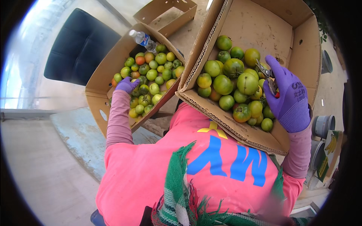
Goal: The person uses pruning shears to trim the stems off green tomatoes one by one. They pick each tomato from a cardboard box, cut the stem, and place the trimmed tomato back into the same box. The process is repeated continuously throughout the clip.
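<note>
My left hand (127,85), in a purple glove, reaches into the left cardboard box (97,84) over a layer of small tomatoes (152,74). Most of these are green, a few orange-red. The undersides of its fingers are hidden, so I cannot tell whether a tomato is in them. Gripped in my gloved right hand (288,90) are small pruning snips (265,70), their metal blades pointing at the tomatoes. That hand is inside the right cardboard box (254,19), beside a heap of larger green tomatoes (248,83).
A plastic water bottle (143,39) leans in the left box's far corner. Beyond it sits another cardboard box (167,17). A dark padded panel (80,46) stands at the left. Buckets (323,126) and a carton with a banana picture (329,152) line the right side.
</note>
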### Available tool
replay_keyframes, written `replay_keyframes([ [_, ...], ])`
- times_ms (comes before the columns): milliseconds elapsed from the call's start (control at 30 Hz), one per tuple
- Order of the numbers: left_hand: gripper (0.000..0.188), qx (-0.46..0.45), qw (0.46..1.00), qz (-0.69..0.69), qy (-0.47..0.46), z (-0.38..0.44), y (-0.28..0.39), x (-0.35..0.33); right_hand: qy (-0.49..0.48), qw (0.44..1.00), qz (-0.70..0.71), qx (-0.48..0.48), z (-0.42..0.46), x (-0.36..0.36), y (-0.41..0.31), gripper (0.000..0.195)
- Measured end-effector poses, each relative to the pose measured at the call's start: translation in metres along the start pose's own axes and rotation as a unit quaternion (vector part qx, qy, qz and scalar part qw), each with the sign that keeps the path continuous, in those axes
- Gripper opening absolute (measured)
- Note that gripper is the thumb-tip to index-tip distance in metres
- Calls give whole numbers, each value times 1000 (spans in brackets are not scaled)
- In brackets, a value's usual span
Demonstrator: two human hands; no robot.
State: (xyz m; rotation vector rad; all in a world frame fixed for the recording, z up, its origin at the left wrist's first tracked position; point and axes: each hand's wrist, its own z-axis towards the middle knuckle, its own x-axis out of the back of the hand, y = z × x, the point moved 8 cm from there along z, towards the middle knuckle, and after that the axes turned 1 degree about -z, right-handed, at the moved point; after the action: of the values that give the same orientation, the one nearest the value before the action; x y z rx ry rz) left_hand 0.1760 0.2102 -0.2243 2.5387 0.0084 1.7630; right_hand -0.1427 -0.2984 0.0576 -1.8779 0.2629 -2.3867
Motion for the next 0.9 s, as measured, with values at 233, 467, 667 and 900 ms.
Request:
replay_keyframes([
  [233,76,3,997,75,-7,-5,18,-2,31,999,18,-16,-2,5,7,59],
  [467,49,-160,820,-549,-25,-89,109,136,88,995,20,-31,-4,19,6,60],
  [667,61,-460,659,-594,-29,-219,272,229,132,991,1,25,-8,41,-21,66],
  [900,67,-513,621,-581,-117,-272,341,218,108,988,-87,60,-11,26,-26,83],
])
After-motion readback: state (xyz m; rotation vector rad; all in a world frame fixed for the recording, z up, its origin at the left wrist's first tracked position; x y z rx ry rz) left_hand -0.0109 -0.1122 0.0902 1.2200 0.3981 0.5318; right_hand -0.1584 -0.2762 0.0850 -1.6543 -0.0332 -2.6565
